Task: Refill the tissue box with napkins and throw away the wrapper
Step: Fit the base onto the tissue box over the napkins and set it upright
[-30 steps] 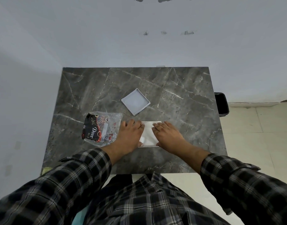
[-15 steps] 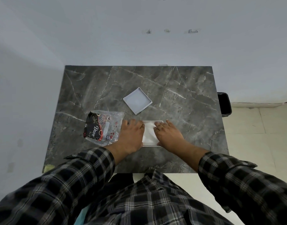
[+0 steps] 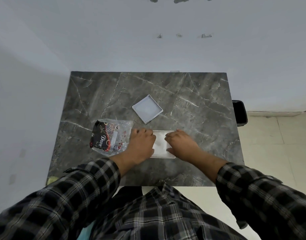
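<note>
Both hands, left hand (image 3: 142, 146) and right hand (image 3: 180, 144), press flat, fingers spread, gripping nothing, seating white napkins (image 3: 160, 143) into the shallow white tissue box (image 3: 163, 156).

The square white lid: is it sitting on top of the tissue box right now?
No: the square white lid lies apart on the dark marble table, beyond the open white tissue box.
</note>
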